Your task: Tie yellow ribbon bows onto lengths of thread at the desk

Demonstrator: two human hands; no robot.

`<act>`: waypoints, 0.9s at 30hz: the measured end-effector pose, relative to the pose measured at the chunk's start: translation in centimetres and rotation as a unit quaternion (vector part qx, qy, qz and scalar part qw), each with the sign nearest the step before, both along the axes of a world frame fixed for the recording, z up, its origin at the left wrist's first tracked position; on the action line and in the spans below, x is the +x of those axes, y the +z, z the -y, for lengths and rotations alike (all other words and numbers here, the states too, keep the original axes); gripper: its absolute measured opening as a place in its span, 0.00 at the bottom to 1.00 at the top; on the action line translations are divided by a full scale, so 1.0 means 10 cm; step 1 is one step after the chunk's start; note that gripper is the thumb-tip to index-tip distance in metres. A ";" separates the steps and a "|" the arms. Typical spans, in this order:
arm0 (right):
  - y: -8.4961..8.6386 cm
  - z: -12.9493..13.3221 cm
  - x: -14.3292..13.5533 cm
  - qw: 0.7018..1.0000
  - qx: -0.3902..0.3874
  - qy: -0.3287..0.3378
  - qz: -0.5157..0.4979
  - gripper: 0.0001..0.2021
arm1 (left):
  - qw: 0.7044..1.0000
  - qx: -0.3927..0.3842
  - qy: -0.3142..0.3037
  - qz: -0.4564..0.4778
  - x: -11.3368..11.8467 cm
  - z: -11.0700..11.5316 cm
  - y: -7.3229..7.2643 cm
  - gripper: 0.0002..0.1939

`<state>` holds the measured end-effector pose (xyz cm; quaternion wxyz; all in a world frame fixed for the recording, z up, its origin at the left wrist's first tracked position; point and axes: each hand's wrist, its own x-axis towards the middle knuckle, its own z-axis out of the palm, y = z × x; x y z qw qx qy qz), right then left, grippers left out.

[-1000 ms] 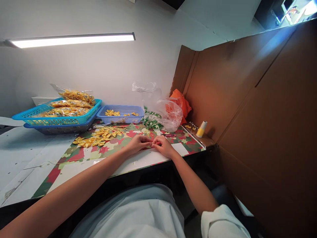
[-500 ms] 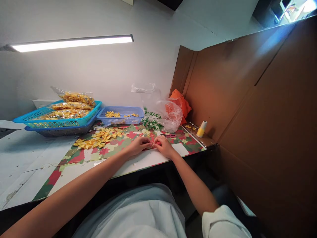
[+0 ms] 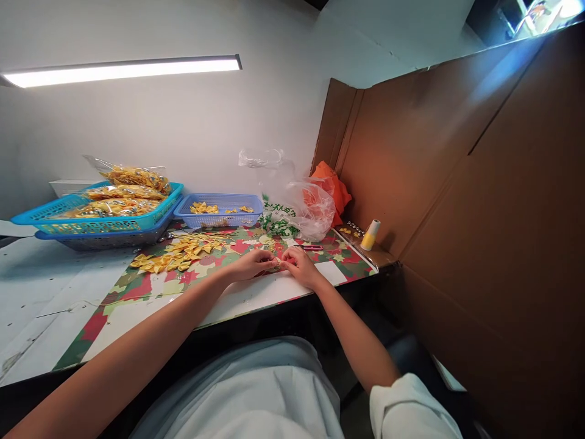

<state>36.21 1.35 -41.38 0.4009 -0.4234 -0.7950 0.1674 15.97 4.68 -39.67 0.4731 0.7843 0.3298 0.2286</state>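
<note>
Near the front edge of the patterned table cover (image 3: 183, 281), my two hands meet fingertip to fingertip. My left hand (image 3: 254, 264) has its thumb and fingers pinched together around something small that I cannot make out. Close against it, my right hand (image 3: 298, 266) is also pinched, and what lies between its fingertips is too small to tell. Yellow folded pieces (image 3: 176, 253) lie in a loose pile to the left of my hands. Just behind my right hand rests a pink tool (image 3: 312, 247).
Bagged yellow pieces fill a turquoise basket (image 3: 50, 227) at the left. Beside it stands a blue-violet basket (image 3: 219, 222). A clear plastic bag (image 3: 315, 213), an orange bag (image 3: 337, 189) and a yellow thread cone (image 3: 370, 236) are at the right, near a cardboard wall (image 3: 457, 183).
The whole view has shifted slightly. Both hands remain together, with my left fingers slightly changed in pose and a small pale-yellow bit now showing at the fingertips.
</note>
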 end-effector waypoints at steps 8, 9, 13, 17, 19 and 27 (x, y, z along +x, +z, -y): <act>0.03 0.02 0.01 0.998 0.039 -0.014 -0.051 0.05 | 0.999 -0.041 0.002 0.012 0.01 0.06 0.08 0.30; 0.03 0.03 0.01 0.997 0.051 -0.019 -0.058 0.05 | 0.999 -0.044 0.003 0.014 0.01 0.06 0.08 0.30; 0.06 0.10 0.00 0.993 0.100 -0.031 -0.061 0.06 | 0.999 -0.048 0.011 0.014 0.01 0.05 0.07 0.31; 0.06 0.16 -0.02 0.993 0.114 -0.035 0.002 0.08 | 0.999 -0.049 0.020 0.010 0.00 0.04 0.05 0.32; 0.06 0.17 -0.04 0.991 0.118 -0.060 0.033 0.10 | 0.999 -0.049 0.020 0.009 0.01 0.04 0.05 0.32; 0.05 0.15 -0.09 0.985 0.107 -0.104 0.089 0.09 | 0.999 -0.047 0.018 0.015 0.03 0.08 0.08 0.34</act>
